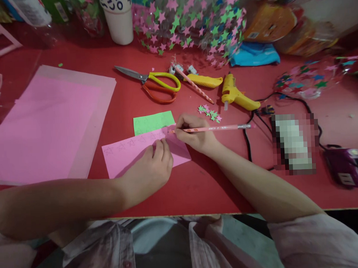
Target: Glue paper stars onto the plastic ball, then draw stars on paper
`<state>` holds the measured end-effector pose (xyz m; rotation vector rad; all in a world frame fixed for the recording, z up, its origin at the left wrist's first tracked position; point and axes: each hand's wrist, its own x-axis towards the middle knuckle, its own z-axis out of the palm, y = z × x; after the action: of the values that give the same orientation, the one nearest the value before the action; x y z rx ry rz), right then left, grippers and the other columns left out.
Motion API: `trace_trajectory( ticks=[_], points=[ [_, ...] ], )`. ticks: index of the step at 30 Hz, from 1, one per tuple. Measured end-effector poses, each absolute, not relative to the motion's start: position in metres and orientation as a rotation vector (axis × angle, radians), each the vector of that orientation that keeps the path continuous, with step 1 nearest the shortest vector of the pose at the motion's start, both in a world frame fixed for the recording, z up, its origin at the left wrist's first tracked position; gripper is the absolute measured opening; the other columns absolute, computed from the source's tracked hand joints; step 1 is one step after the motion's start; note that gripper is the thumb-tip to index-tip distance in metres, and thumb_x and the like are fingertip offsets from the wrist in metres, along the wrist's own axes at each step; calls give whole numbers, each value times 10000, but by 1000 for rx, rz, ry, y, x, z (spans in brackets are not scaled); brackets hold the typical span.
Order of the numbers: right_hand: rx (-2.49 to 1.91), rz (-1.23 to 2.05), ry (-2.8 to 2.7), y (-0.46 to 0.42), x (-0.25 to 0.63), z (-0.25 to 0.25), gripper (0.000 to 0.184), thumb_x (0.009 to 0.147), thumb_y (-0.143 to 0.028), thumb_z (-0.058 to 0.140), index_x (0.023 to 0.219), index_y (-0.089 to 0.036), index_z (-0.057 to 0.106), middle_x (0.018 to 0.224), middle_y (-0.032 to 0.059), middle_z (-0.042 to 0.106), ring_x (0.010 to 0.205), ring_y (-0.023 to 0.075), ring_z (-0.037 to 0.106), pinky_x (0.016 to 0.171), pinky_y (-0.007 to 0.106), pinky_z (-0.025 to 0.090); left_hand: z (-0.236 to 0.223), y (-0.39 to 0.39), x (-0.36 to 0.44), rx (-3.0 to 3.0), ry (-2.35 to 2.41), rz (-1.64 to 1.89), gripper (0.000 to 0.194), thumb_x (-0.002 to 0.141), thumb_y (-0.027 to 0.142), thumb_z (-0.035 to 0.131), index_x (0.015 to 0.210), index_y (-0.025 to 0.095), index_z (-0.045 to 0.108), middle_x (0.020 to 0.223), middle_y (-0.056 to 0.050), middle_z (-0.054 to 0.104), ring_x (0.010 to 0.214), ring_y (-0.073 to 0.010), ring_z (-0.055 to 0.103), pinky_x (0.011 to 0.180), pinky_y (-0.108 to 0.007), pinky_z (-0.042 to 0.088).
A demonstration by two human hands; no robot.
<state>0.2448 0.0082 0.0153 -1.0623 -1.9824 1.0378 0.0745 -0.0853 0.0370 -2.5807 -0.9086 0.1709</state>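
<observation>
My right hand (195,133) is closed around a pink pencil (223,127), its tip at the upper edge of a pink paper strip (123,156). A row of pencilled stars runs along that edge. Flat on the strip, fingers stretched out, my left hand (152,163) presses it against the red table. A green piece of paper (153,120), also with faint star outlines, lies partly under the strip. Just beyond my right hand is a small pile of cut-out green and pink stars (210,113).
Scissors (153,81), a second pencil (194,86), a yellow comb (204,80) and a yellow glue gun (236,94) lie behind the hands. Pink sheets (48,128) are at left. A star-covered clear container (188,23) and white cup (119,22) stand at the back; a black cord (248,143) runs right.
</observation>
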Motion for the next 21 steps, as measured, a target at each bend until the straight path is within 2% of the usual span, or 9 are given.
trace_trajectory(
  ticks=[11, 21],
  points=[
    [-1154, 963, -1949, 8, 242, 17, 135, 724, -107, 525, 654, -195, 451, 586, -56, 464, 546, 71, 394, 503, 218, 303, 36, -85, 75, -2563, -903, 173, 382, 862, 32, 405, 1176, -53, 604, 1198, -286, 629, 1086, -325, 641, 827, -357, 555],
    [-1131, 979, -1994, 13, 243, 15, 169, 684, -110, 523, 636, -209, 394, 545, -75, 394, 513, 64, 344, 480, 211, 270, 36, -85, 75, -2569, -904, 170, 379, 864, 35, 401, 1170, -46, 609, 1190, -284, 635, 1078, -331, 645, 798, -352, 563]
  ],
)
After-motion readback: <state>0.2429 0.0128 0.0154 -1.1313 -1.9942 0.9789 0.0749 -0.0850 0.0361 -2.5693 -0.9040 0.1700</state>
